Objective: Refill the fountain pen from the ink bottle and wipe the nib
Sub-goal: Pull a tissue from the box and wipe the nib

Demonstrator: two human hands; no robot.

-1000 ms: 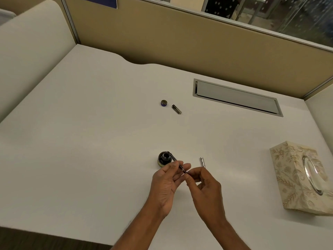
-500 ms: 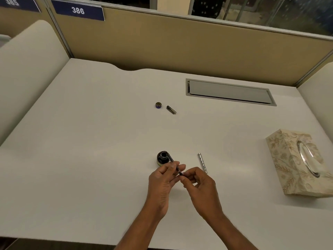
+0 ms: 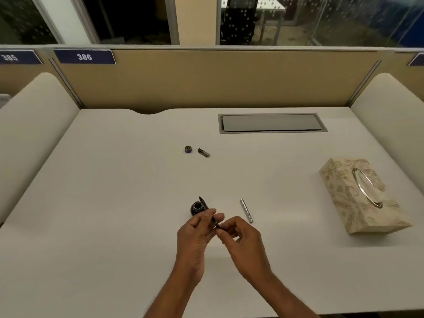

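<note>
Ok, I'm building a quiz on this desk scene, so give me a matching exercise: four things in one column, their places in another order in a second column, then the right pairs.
Things
1. ink bottle
2. bottle cap
3. silver barrel
4. tissue box

Places
A. far right of the desk
B. mid-desk, left of a small dark pen part
C. just beyond the left hand, open
D. lying right of the bottle, beyond the right hand

Pairs: 1-C, 2-B, 3-D, 4-A
</note>
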